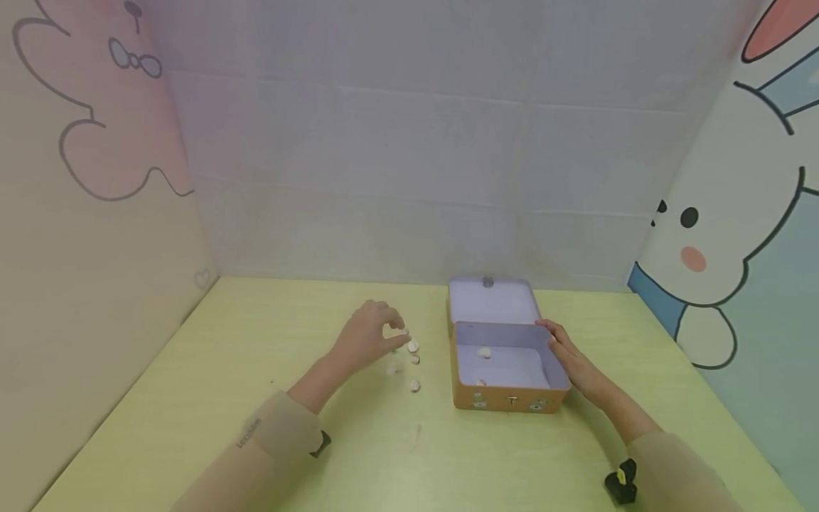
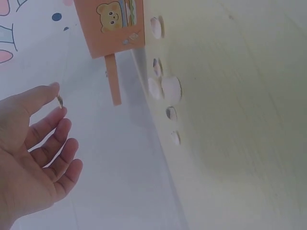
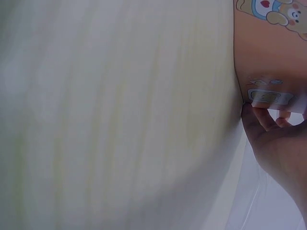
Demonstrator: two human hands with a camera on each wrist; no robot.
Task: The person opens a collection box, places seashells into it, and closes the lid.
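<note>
Shells (image 1: 415,385) lie in a loose line on the yellowish surface (image 1: 192,355), just left of an open box (image 1: 512,366). Closest to the camera are two pale sleeves (image 1: 281,427), each with a black gadget (image 1: 617,491) by the wrist. Past those, one shell sits a bit nearer than the rest of the line. The box front is orange with little printed pictures and a clasp (image 1: 512,400); inside it's lilac, with two whitish pieces (image 1: 484,353) in there, one by the front wall and one further back. Right hand (image 1: 579,366) is gripping the box's right side, fingers bent at the edge. Left hand (image 1: 370,334) is up over the far end of the line, thumb and index pinching a small, thin shell (image 2: 60,101). Further off, the lid (image 1: 493,302) is swung back, and behind everything there's a pale, creased wall (image 1: 384,142) plus a bunny cartoon (image 1: 710,235) on the right.
</note>
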